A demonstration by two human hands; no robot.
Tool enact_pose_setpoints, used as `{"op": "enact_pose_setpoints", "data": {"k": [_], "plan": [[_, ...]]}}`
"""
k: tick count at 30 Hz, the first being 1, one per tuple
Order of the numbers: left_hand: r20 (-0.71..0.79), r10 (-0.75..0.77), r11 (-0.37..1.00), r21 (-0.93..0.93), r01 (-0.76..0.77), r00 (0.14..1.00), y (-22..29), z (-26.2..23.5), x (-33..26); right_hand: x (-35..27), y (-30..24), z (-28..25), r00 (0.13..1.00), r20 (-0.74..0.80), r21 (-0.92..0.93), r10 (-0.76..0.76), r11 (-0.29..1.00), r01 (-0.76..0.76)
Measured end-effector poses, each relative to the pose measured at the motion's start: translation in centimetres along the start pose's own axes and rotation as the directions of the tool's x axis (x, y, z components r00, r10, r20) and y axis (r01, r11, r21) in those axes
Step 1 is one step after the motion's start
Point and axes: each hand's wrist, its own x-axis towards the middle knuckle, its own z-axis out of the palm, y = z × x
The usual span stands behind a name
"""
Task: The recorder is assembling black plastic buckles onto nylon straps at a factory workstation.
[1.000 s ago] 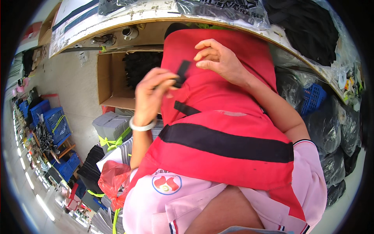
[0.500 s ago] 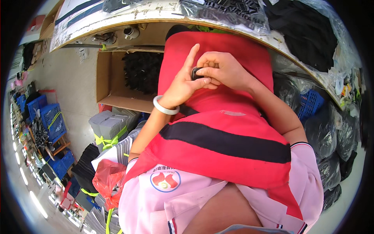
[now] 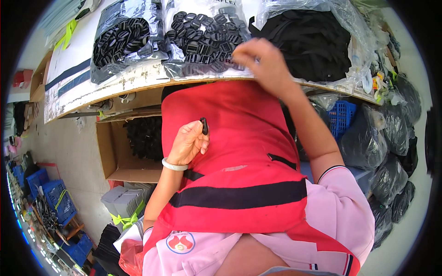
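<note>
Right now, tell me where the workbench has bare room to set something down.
Bare white workbench top shows left of the clear bag of black oval buckles, toward the dark stripe. The rest is crowded: that bag, the clear bag of black ring buckles under the right hand, and the clear bag of black fabric lie side by side.

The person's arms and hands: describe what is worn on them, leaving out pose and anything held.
Both hands are bare, with no gloves or rings visible. The left hand has a plain white bangle at the wrist. The right hand shows no wrist wear. Short pink sleeves with a thin dark edge band leave both forearms uncovered.
</note>
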Motion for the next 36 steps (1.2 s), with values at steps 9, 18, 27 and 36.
{"op": "enact_pose_setpoints", "data": {"k": [9, 18, 27, 36], "plan": [[-0.154, 0.05, 0.963, 0.269, -0.007, 0.987, -0.7, 1.9, 1.8, 8.2, 11.7, -0.5, 0.984, 0.051, -0.777, 0.172, 0.626, -0.069], [-0.335, 0.358, 0.834, 0.535, -0.136, 0.872, 1.0, 2.6, 1.9, -2.3, -6.0, 2.8, 0.899, 0.406, 0.465, 0.166, 0.809, -0.359], [-0.271, 0.562, 0.74, 0.587, -0.329, 0.782, 1.1, 2.1, 1.9, -6.8, -6.3, 6.1, 0.552, 0.742, 0.462, 0.38, 0.306, -0.832], [-0.003, 0.795, 0.221, 0.933, -0.285, 0.607, 0.8, 2.1, 1.5, -7.2, -7.0, 6.5, 0.568, 0.73, 0.602, 0.381, 0.035, -0.797]]}}
